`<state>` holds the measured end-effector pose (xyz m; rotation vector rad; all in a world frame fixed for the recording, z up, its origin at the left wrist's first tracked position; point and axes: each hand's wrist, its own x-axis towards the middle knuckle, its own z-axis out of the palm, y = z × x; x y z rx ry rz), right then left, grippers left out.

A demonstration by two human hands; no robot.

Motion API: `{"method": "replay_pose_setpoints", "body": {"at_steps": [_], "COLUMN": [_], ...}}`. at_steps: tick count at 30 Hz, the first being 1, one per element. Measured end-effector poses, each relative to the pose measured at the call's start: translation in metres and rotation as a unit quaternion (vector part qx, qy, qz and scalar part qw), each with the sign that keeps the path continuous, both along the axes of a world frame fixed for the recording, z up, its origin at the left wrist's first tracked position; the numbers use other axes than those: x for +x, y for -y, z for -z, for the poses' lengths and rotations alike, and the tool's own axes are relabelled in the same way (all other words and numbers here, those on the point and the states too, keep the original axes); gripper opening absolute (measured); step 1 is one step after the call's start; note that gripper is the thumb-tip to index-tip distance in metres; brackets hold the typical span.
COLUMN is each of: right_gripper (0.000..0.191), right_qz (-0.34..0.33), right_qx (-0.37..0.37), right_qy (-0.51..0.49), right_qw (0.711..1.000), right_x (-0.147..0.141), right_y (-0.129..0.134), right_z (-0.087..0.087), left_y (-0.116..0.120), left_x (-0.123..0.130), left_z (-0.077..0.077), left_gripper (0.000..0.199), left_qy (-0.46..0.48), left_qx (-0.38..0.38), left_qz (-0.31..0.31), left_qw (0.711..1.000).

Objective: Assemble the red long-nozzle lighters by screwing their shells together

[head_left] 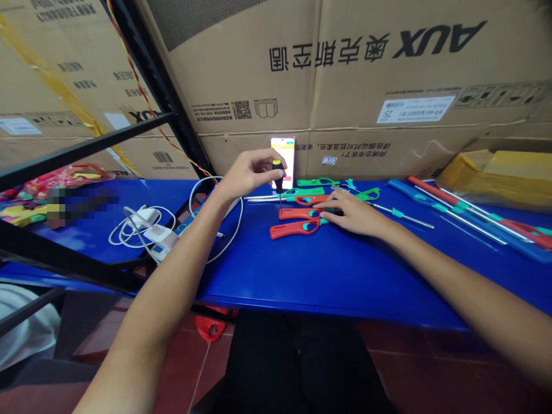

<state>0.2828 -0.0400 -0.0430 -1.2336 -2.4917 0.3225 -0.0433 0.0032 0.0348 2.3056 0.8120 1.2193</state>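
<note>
My left hand [261, 169] is closed on a small black screwdriver [278, 177] with a yellow cap, held upright. Its thin shaft points down at the left end of a red lighter [297, 214] lying on the blue table [345, 276]. My right hand [347, 213] rests at the other end of that lighter, fingers closed around its black part. Just in front lies a second red lighter [293, 229] with a teal trigger. Behind them are another red lighter [308, 200] and green ones [319, 181]. A lit phone [288, 158] leans upright behind my left hand.
White chargers and cables [161, 234] lie at the left beside a black shelf post [159, 75]. Long blue and red tools with metal rods [466, 213] lie at the right. Large cardboard boxes [345, 115] stand behind the table.
</note>
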Motion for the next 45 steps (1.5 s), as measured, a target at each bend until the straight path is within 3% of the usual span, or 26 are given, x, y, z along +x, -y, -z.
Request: {"method": "replay_pose_setpoints", "body": {"at_steps": [3,15,27,45], "right_gripper": [0.043,0.042,0.041,0.042], "right_qz": [-0.001,-0.009,-0.003,-0.004], "right_qx": [0.000,0.004,0.002,-0.001], "right_qy": [0.001,0.001,0.007,0.005], "right_qw": [1.000,1.000,1.000,1.000], "right_x": [0.0002,0.0004,-0.0013,-0.0019], "right_y": [0.0000,-0.0017,0.0016,0.0011], "right_z": [-0.0001,0.0006,-0.0021,-0.0016], "left_y": [-0.0028,-0.0001,-0.0025,-0.0068], "left_x": [-0.0019,-0.0008,-0.0003,-0.0026], "left_z": [-0.0006,-0.0041,-0.0027,0.0006], "left_gripper": [0.039,0.049,0.040,0.046], "left_qy": [-0.014,-0.010,-0.009,-0.009], "left_qx": [-0.053,-0.074,-0.068,-0.070], "left_qz": [0.064,0.091,0.068,0.064], "left_qw": [0.996,0.993,0.995,0.995]}}
